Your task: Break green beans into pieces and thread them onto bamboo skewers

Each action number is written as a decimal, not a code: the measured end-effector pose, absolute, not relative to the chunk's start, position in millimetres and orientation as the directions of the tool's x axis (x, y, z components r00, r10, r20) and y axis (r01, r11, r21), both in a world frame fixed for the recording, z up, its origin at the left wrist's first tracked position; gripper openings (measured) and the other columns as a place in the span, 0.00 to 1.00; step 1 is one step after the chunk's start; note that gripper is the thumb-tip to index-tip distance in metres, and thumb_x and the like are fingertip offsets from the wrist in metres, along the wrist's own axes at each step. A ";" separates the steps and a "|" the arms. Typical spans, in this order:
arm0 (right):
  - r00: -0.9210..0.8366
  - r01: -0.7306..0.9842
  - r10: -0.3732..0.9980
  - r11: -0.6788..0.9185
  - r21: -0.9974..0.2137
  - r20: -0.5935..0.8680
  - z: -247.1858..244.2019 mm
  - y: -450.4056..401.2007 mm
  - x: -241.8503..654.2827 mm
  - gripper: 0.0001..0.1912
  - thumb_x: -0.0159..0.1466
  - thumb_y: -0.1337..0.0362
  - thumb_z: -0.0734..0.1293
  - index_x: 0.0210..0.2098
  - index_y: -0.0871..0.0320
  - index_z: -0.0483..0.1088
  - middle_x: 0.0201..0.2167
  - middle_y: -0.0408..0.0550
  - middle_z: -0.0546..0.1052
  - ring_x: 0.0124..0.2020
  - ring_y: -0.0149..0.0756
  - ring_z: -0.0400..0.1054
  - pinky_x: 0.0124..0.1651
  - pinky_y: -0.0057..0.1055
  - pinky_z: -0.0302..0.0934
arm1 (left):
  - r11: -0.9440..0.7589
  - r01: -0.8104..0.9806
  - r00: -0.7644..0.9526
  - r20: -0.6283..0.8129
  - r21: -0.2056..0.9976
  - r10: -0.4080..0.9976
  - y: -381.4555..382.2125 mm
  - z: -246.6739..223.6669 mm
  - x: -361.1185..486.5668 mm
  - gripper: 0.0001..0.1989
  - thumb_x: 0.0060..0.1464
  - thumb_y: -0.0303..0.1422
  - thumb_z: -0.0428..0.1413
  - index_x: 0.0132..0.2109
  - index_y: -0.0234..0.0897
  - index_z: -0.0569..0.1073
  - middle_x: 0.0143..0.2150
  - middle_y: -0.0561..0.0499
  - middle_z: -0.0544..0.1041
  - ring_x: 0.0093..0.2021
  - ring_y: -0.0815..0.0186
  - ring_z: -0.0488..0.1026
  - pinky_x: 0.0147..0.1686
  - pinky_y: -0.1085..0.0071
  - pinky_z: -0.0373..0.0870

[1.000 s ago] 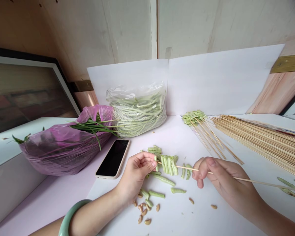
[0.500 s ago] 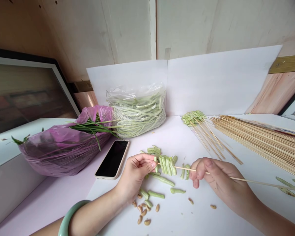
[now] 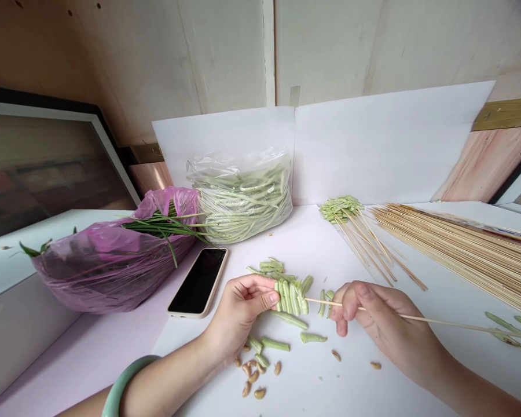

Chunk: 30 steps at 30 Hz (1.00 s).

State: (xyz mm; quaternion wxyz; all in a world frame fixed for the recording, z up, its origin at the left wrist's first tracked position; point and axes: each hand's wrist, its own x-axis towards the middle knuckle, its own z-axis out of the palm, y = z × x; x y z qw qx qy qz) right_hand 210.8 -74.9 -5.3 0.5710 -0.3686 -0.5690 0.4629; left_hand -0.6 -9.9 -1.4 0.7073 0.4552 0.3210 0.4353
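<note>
Several cut green bean pieces (image 3: 292, 297) sit side by side, threaded on the tip end of a wooden skewer (image 3: 423, 317). My left hand (image 3: 238, 307), with a green bangle on its wrist, pinches the outermost bean piece at the left end of the row. Closed around the skewer's shaft, my right hand (image 3: 373, 315) holds it nearly level just above the table. Loose bean pieces (image 3: 275, 344) lie beneath and around the row. Brown bean seeds (image 3: 254, 376) are scattered near my left forearm.
A dark phone (image 3: 198, 282) lies left of my left hand. Behind it stand a purple bag (image 3: 108, 272) of greens and a clear bag (image 3: 247, 202) of long beans. Finished bean skewers (image 3: 342, 208) and a pile of bare skewers (image 3: 455, 249) lie at the back right.
The bean piece in my left fingers has moved right along the skewer, up against the others. The skewer's tip no longer shows past the row. My right hand has barely shifted.
</note>
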 end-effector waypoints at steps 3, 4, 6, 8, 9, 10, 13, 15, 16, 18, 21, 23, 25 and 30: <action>-0.061 -0.116 0.952 0.292 -0.949 0.301 -4.0 -74.3 209.1 0.21 0.66 0.51 0.61 0.23 0.53 0.74 0.21 0.42 0.76 0.25 0.31 0.69 0.37 0.26 0.66 | 0.214 -0.334 0.416 -0.060 0.918 0.907 -10.9 0.4 -0.3 0.11 0.35 0.32 0.70 0.29 0.32 0.80 0.23 0.52 0.78 0.25 0.74 0.70 0.30 0.79 0.67; -0.060 -0.123 0.952 0.292 -0.949 0.300 -3.3 -74.0 208.4 0.21 0.65 0.51 0.61 0.23 0.53 0.74 0.21 0.42 0.76 0.25 0.31 0.69 0.37 0.26 0.66 | 0.216 -0.337 0.418 -0.060 0.916 0.907 -11.1 0.9 -0.2 0.11 0.35 0.32 0.70 0.29 0.32 0.80 0.23 0.52 0.78 0.24 0.74 0.70 0.30 0.79 0.67; -0.060 -0.141 0.952 0.290 -0.947 0.301 -1.8 -73.2 207.1 0.21 0.65 0.50 0.61 0.22 0.53 0.74 0.20 0.43 0.76 0.24 0.31 0.69 0.36 0.26 0.66 | 0.219 -0.343 0.422 -0.059 0.914 0.905 -11.6 1.5 -0.2 0.11 0.35 0.32 0.70 0.28 0.32 0.80 0.23 0.52 0.78 0.24 0.74 0.70 0.30 0.78 0.67; -0.053 -0.160 0.953 0.287 -0.945 0.298 -0.7 -72.5 205.8 0.20 0.64 0.50 0.62 0.22 0.53 0.74 0.20 0.43 0.76 0.24 0.31 0.69 0.34 0.25 0.66 | 0.225 -0.342 0.427 -0.062 0.912 0.902 -12.0 1.5 -0.4 0.11 0.35 0.32 0.71 0.28 0.32 0.80 0.22 0.52 0.78 0.24 0.74 0.70 0.30 0.78 0.67; -0.048 -0.168 0.954 0.284 -0.944 0.296 -0.3 -72.2 205.3 0.20 0.64 0.50 0.63 0.22 0.53 0.74 0.20 0.43 0.76 0.24 0.30 0.70 0.34 0.25 0.66 | 0.227 -0.342 0.428 -0.064 0.912 0.902 -12.2 1.3 -0.5 0.11 0.35 0.32 0.71 0.28 0.32 0.80 0.22 0.52 0.78 0.24 0.74 0.70 0.29 0.79 0.67; -0.045 -0.176 0.955 0.281 -0.943 0.293 -0.1 -71.9 204.8 0.20 0.64 0.50 0.63 0.22 0.54 0.74 0.19 0.42 0.75 0.24 0.30 0.70 0.34 0.25 0.66 | 0.229 -0.342 0.428 -0.066 0.911 0.901 -12.3 1.2 -0.6 0.12 0.35 0.32 0.71 0.28 0.31 0.80 0.22 0.53 0.77 0.24 0.75 0.70 0.29 0.79 0.66; -0.036 -0.196 0.959 0.269 -0.943 0.281 -0.5 -71.3 203.5 0.20 0.63 0.49 0.64 0.21 0.54 0.73 0.20 0.42 0.74 0.23 0.31 0.71 0.32 0.27 0.66 | 0.229 -0.345 0.424 -0.067 0.910 0.903 -12.6 1.3 -0.5 0.12 0.34 0.32 0.71 0.28 0.31 0.79 0.23 0.53 0.78 0.24 0.75 0.70 0.29 0.79 0.66; -0.031 -0.205 0.961 0.261 -0.943 0.273 -1.4 -71.2 202.9 0.21 0.62 0.48 0.64 0.21 0.55 0.73 0.20 0.42 0.73 0.23 0.32 0.71 0.32 0.28 0.67 | 0.227 -0.346 0.419 -0.066 0.911 0.905 -12.6 1.7 -0.2 0.12 0.34 0.32 0.71 0.27 0.31 0.79 0.23 0.53 0.78 0.24 0.75 0.69 0.29 0.79 0.66; -0.028 -0.208 0.962 0.258 -0.943 0.270 -2.0 -71.4 202.8 0.21 0.62 0.48 0.64 0.21 0.55 0.73 0.20 0.42 0.73 0.22 0.32 0.71 0.33 0.29 0.67 | 0.227 -0.344 0.417 -0.069 0.911 0.906 -12.5 1.9 -0.1 0.12 0.34 0.32 0.71 0.27 0.31 0.79 0.23 0.53 0.77 0.24 0.75 0.69 0.28 0.79 0.65; -0.017 -0.213 0.964 0.254 -0.943 0.264 -3.4 -72.0 202.9 0.21 0.62 0.48 0.64 0.21 0.55 0.72 0.19 0.41 0.72 0.22 0.32 0.71 0.35 0.31 0.67 | 0.228 -0.342 0.412 -0.073 0.912 0.908 -12.5 2.3 0.1 0.12 0.33 0.32 0.71 0.27 0.31 0.79 0.22 0.53 0.77 0.24 0.75 0.69 0.28 0.79 0.65; -0.012 -0.213 0.967 0.246 -0.946 0.254 -5.2 -73.3 203.2 0.22 0.62 0.48 0.64 0.20 0.56 0.72 0.19 0.41 0.71 0.21 0.33 0.71 0.37 0.33 0.68 | 0.223 -0.339 0.409 -0.070 0.914 0.910 -12.6 2.3 0.0 0.12 0.33 0.32 0.71 0.26 0.31 0.79 0.22 0.53 0.77 0.24 0.75 0.69 0.28 0.79 0.65; -0.014 -0.211 0.968 0.241 -0.947 0.249 -5.6 -73.7 203.0 0.22 0.62 0.48 0.64 0.20 0.56 0.72 0.20 0.42 0.72 0.21 0.33 0.71 0.37 0.34 0.67 | 0.221 -0.342 0.409 -0.067 0.913 0.910 -13.1 1.9 -0.3 0.12 0.33 0.32 0.71 0.26 0.32 0.79 0.22 0.53 0.77 0.24 0.75 0.69 0.28 0.80 0.65; -0.010 -0.215 0.969 0.240 -0.947 0.248 -5.5 -73.4 202.6 0.22 0.62 0.48 0.64 0.20 0.56 0.72 0.20 0.42 0.72 0.21 0.33 0.71 0.36 0.33 0.67 | 0.228 -0.346 0.411 -0.072 0.910 0.909 -13.7 1.4 -0.5 0.12 0.32 0.32 0.71 0.26 0.32 0.79 0.22 0.53 0.77 0.23 0.75 0.69 0.28 0.80 0.65; -0.002 -0.235 0.969 0.241 -0.942 0.248 -7.4 -72.1 201.7 0.21 0.62 0.48 0.64 0.20 0.56 0.72 0.20 0.42 0.72 0.21 0.32 0.71 0.35 0.33 0.67 | 0.233 -0.357 0.407 -0.074 0.904 0.910 -14.1 1.3 0.0 0.12 0.32 0.32 0.71 0.26 0.32 0.79 0.20 0.54 0.76 0.22 0.76 0.69 0.27 0.80 0.64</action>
